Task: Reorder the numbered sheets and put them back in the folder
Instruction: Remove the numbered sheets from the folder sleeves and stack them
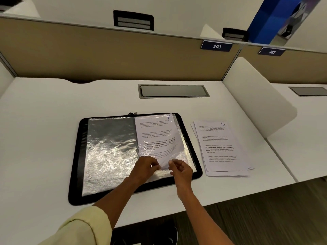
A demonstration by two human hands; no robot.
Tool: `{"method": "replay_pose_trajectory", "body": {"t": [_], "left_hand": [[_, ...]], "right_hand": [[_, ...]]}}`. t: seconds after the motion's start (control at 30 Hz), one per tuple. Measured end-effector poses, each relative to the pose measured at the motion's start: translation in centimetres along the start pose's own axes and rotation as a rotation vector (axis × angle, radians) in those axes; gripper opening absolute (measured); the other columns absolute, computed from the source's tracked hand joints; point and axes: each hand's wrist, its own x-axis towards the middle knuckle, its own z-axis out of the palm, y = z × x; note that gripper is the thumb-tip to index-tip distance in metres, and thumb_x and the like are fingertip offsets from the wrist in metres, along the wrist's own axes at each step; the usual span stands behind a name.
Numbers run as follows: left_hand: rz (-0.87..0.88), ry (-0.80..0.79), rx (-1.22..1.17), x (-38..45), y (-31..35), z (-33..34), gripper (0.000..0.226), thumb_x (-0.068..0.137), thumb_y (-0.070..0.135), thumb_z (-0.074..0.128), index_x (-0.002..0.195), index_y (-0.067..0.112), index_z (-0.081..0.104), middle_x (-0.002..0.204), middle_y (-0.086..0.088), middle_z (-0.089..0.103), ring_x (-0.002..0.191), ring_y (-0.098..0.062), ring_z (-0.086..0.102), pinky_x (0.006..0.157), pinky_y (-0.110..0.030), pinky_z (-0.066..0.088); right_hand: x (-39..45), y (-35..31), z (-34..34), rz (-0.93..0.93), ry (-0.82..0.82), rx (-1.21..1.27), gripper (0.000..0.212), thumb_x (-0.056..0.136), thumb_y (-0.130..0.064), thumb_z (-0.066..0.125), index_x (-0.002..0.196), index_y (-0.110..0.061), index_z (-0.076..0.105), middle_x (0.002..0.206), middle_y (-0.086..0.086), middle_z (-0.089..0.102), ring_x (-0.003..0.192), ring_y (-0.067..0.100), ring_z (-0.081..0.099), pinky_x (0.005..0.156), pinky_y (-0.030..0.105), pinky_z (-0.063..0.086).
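A black zip folder (76, 156) lies open on the white desk, with shiny clear sleeves inside. On its right half lies a printed sheet marked 7 (157, 137), partly inside a sleeve and slightly tilted. My left hand (146, 167) pinches the sheet's lower edge and the sleeve plastic. My right hand (180, 169) sits just to the right, fingers curled at the same lower corner; whether it grips paper or plastic is unclear. A stack of loose sheets (223, 149) with 6 on top rests to the right of the folder.
A grey cable hatch (173, 91) is set into the desk (44, 121) behind the folder. A beige partition with plates 303 (216, 46) and 302 (271, 51) closes the back. A white divider (256, 103) stands on the right. The desk's front edge runs below my arms.
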Motion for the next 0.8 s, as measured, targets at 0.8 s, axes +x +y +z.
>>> {"method": "replay_pose_trajectory", "body": {"t": [0.8], "left_hand": [[0.118, 0.040, 0.013, -0.1, -0.6, 0.1, 0.015, 0.088, 0.024, 0.071, 0.080, 0.012, 0.073, 0.078, 0.003, 0.065, 0.071, -0.011, 0.056, 0.069, -0.029, 0.046]], "right_hand": [[-2.9, 2.6, 4.1, 0.237, 0.254, 0.214, 0.046, 0.096, 0.001, 0.060, 0.140, -0.011, 0.055, 0.134, 0.003, 0.060, 0.123, 0.023, 0.059, 0.110, 0.043, 0.046]]}}
